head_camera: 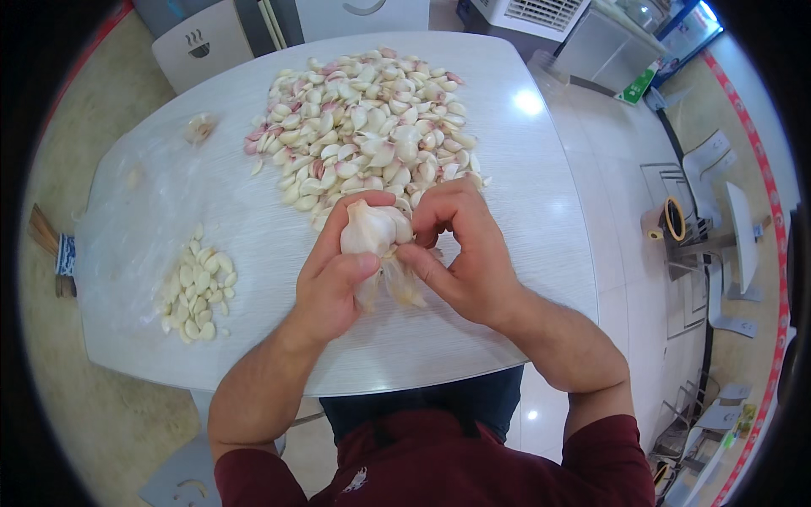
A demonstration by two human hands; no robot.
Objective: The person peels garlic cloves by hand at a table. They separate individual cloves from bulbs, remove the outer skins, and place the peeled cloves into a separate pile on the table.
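A white garlic bulb (369, 229) sits in my left hand (324, 288), the thumb across its front and the fingers wrapped behind it. Loose papery skin (402, 285) hangs from the bulb's lower side. My right hand (472, 260) grips the bulb's right side, thumb at the base of the hanging skin and forefinger curled against a clove. Just beyond both hands spreads a large heap of unpeeled garlic cloves (367, 120), some with pinkish skins. To the left lies a smaller pile of peeled garlic cloves (196, 288).
The pale table (266, 355) has a curved edge close to my body. A clear plastic bag (158, 165) with a garlic bulb (200, 128) lies at the far left. Beside the table's left edge is a blue-and-white holder (65, 255) with chopsticks. Chairs (206, 47) stand beyond the far edge.
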